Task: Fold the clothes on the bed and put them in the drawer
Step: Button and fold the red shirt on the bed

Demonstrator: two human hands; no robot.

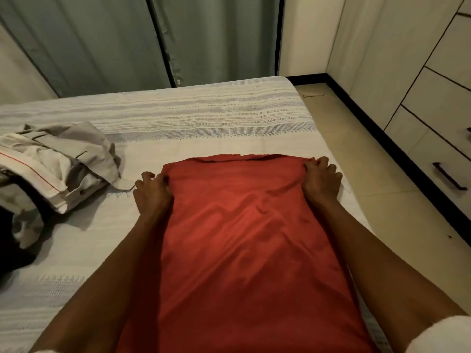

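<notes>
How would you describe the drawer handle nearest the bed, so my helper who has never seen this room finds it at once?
Start at the bed and look across the strip of floor to the pale drawer unit on the right. The drawer handle is the dark slanted bar low on that unit; another handle above it is cut off by the picture's edge.

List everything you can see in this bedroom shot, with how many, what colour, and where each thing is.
Red cloth garment: one, red, spread on the bed in front of the person.
Heap of unfolded clothes: one pile, grey and white with dark pieces, left on the bed.
Bed with striped cover: one, white and grey, centre.
Curtains: grey-green, behind the bed.
Cream drawer unit: one, dark handles, right.
Left hand: grips the garment's left edge.
Right hand: grips the right edge.
</notes>
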